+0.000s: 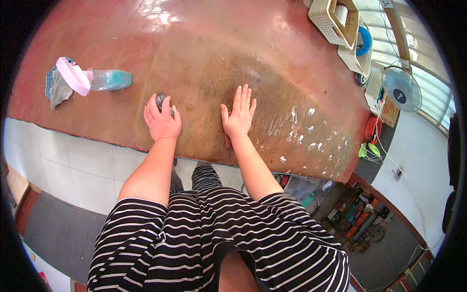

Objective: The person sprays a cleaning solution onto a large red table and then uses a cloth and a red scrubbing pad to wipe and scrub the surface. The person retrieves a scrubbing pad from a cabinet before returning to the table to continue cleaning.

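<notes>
My left hand (163, 118) rests on the brown and red tabletop (197, 65), its fingers around a dark, shiny scouring pad (159, 101). To its right, my right hand (239, 115) is laid out with fingers extended and thumb apart, over a reddish strip (228, 140) that shows beside the wrist. What this strip is, I cannot tell. White foam blobs (300, 139) are scattered on the tabletop right of my right hand. Far left, a spray bottle (111, 79) with teal liquid and a pink top lies on its side beside a grey and blue cloth (60, 89).
Cream plastic baskets (330, 27) line the right back edge. A small fan (401, 89), a red basket (373, 130), green items (368, 149) and cords are at the right. The table's near edge runs just before my body. Tools and boxes (361, 219) lie lower right.
</notes>
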{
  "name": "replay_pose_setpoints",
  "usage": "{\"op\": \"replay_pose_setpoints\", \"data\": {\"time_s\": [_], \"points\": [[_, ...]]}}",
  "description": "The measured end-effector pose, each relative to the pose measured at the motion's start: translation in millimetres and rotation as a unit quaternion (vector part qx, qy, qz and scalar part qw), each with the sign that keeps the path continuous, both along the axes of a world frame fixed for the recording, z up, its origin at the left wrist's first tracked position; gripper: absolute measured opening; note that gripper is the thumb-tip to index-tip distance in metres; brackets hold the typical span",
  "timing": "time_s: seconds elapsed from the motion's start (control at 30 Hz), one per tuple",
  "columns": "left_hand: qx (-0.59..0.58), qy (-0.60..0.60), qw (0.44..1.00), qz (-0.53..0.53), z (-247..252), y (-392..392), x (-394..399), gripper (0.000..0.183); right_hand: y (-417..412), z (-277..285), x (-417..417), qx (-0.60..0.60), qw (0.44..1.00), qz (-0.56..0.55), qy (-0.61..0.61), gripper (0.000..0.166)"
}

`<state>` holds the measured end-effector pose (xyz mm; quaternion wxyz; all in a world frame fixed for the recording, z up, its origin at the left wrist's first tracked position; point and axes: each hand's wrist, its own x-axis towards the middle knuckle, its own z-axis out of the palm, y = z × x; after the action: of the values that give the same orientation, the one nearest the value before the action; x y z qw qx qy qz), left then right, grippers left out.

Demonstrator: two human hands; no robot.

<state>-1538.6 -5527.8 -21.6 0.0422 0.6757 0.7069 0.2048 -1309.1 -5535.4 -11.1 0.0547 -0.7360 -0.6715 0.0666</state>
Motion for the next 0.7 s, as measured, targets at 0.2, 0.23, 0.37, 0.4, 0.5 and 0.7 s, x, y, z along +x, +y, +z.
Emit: {"op": "replay_pose_setpoints", "data": {"time_s": [0.2, 0.23, 0.37, 0.4, 0.5, 0.7], "points": [[-0.013, 0.011, 1.0, -0.01, 1.0, -1.3, 0.1, 0.04, -1.6, 2.7, 0.2, -0.024, 1.0, -0.011, 0.005, 0.08], [-0.01, 0.012, 1.0, -0.009, 0.4, -0.6, 0.4, 0.04, -0.4, 2.9, 0.0, -0.024, 1.0, -0.014, 0.003, 0.08], [-0.004, 0.025, 1.0, -0.001, 2.1, 0.1, 3.9, 0.04, 19.0, -1.9, 4.7, -0.005, 0.997, -0.081, -0.018, 0.081], [-0.008, 0.025, 1.0, -0.001, 2.3, -1.5, 2.4, 0.039, 39.8, -6.2, 8.1, 0.025, 0.989, -0.146, -0.026, 0.081], [0.01, 0.029, 0.999, -0.01, 1.5, 2.2, 2.0, 0.037, 111.8, -16.4, 27.4, 0.103, 0.976, -0.19, -0.002, 0.079], [0.019, 0.033, 0.999, -0.016, -6.9, 1.6, 1.4, 0.035, 92.7, -6.3, 40.4, 0.197, 0.974, -0.07, 0.092, 0.039]]}}
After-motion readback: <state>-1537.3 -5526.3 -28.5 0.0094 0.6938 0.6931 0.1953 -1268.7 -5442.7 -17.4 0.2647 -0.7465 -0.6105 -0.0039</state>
